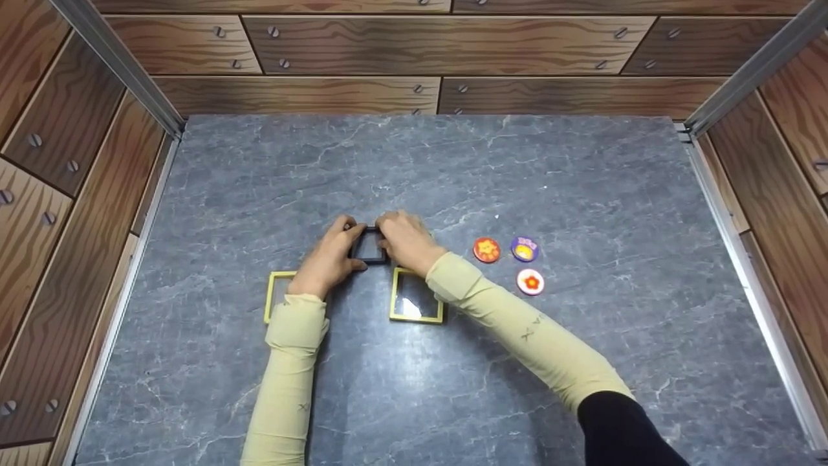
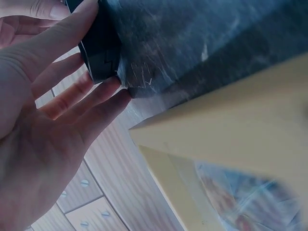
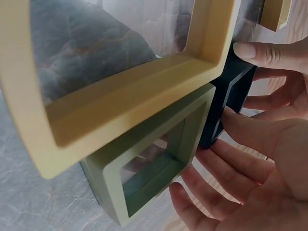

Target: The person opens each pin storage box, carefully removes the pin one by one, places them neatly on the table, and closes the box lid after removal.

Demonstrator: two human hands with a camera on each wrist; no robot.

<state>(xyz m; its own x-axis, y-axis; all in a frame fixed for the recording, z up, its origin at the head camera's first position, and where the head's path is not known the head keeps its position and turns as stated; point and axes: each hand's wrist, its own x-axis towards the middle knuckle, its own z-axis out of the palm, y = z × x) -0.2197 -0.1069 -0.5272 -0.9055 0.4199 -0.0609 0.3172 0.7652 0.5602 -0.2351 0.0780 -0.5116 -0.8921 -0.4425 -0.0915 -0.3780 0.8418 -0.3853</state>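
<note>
A small black square frame (image 1: pixel 370 261) is held between both hands near the middle of the table. My left hand (image 1: pixel 328 254) grips its left side, thumb toward me and fingers on the far side. My right hand (image 1: pixel 409 241) pinches the opposite side; in the right wrist view its thumb lies on the black frame (image 3: pixel 219 108) with fingers behind. Against the black frame stands a green frame (image 3: pixel 113 183), which the head view hides behind the right hand. A yellow frame with a clear pane (image 1: pixel 417 320) lies below the right wrist, another yellow frame (image 1: pixel 268 298) beside the left wrist.
Right of the right hand lie three round badges: an orange one with a yellow flower (image 1: pixel 486 250), a purple one (image 1: pixel 524 248) and a white one with a red flower (image 1: pixel 530 282). Wood-patterned walls (image 1: pixel 446 45) enclose the grey marbled table (image 1: pixel 323 175) at the back and sides.
</note>
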